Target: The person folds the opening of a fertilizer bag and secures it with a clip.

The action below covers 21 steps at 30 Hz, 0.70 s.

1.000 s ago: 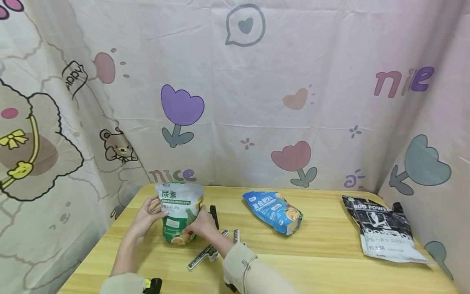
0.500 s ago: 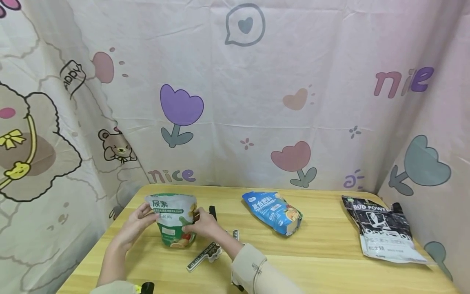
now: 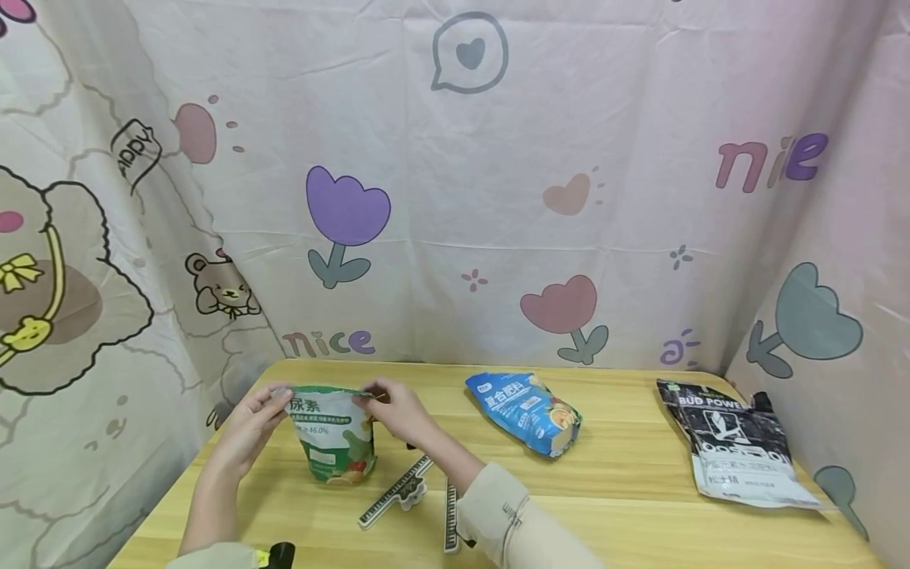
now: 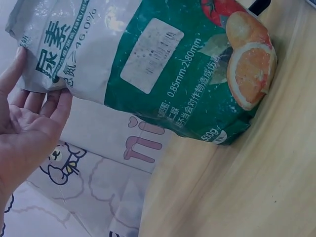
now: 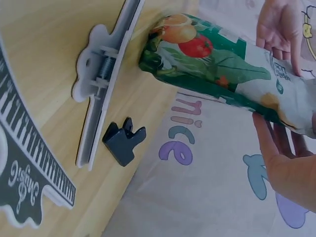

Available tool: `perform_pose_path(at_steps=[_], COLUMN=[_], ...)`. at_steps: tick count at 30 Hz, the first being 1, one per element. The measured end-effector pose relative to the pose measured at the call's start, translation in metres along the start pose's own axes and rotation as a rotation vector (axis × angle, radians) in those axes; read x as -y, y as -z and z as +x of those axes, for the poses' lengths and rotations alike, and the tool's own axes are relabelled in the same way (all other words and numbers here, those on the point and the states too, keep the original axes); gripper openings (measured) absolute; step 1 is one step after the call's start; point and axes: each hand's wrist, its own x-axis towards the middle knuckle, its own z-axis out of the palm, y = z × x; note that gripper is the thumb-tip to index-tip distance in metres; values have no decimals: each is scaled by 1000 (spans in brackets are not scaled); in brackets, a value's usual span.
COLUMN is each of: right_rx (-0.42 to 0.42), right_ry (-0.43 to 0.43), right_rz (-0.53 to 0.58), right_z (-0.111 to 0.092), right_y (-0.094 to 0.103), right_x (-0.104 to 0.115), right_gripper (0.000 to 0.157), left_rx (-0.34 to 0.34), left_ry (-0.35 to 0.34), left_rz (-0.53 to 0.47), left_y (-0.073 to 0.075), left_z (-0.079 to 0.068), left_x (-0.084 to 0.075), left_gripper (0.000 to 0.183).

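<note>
A green and white urea fertilizer bag (image 3: 332,442) stands upright at the table's left, printed with fruit and vegetables. My left hand (image 3: 245,431) pinches its upper left corner, thumb on the front and fingers behind, as the left wrist view shows on the bag (image 4: 148,64). At the opposite top corner, my right hand (image 3: 401,411) pinches the edge between thumb and fingers. In the right wrist view the bag's side faces the camera, with the right hand (image 5: 291,173) under its top end and the left hand (image 5: 279,29) beyond.
Two piano-key clips, one slanted (image 3: 395,494) and one beside the right sleeve (image 3: 451,518), lie right of the bag. A small black clip (image 5: 123,142) lies near them. Further right are a blue fertilizer bag (image 3: 528,412) and a black-and-white bag (image 3: 735,446). Printed curtains (image 3: 441,197) surround the table.
Both hands have slid from the bag's sides up to its top corners. The bag has come lower and slightly nearer, and its top edge now tips toward the camera.
</note>
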Motion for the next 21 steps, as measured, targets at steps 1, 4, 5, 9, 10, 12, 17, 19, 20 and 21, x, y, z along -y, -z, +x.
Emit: perform_pose_path(at_steps=[1, 4, 5, 9, 10, 12, 17, 19, 20, 21], right_rx=[-3, -10, -13, -22, -26, -31, -35, -32, -34, -34], right_ry=[12, 37, 42, 47, 41, 18, -57, -80, -93, -104], right_rz=[-6, -11, -5, 19, 24, 39, 83, 111, 130, 144], right_z=[0, -2, -2, -3, -3, -3, -2, -1, 0, 0], right_y=[0, 1, 0, 1, 1, 2, 2, 2, 2, 2], right_x=[1, 2, 2, 3, 3, 3, 3, 4, 5, 5], right_gripper=[18, 15, 13, 13, 15, 21, 25, 25, 25, 25], left_rx=[2, 2, -3, -64, -86, -129, -188, -188, -185, -177], left_ry=[-5, -14, -12, 37, 58, 101, 167, 172, 174, 175], left_rz=[1, -6, -8, 21, 38, 84, 170, 180, 176, 165], left_y=[0, 1, 1, -1, -2, -3, -5, -5, -5, -5], left_z=[0, -2, -2, -2, -1, -1, 1, 2, 2, 3], left_x=[0, 2, 3, 2, 1, 0, -3, -4, -5, -5], left_gripper=[17, 18, 18, 16, 15, 18, 32, 32, 32, 30])
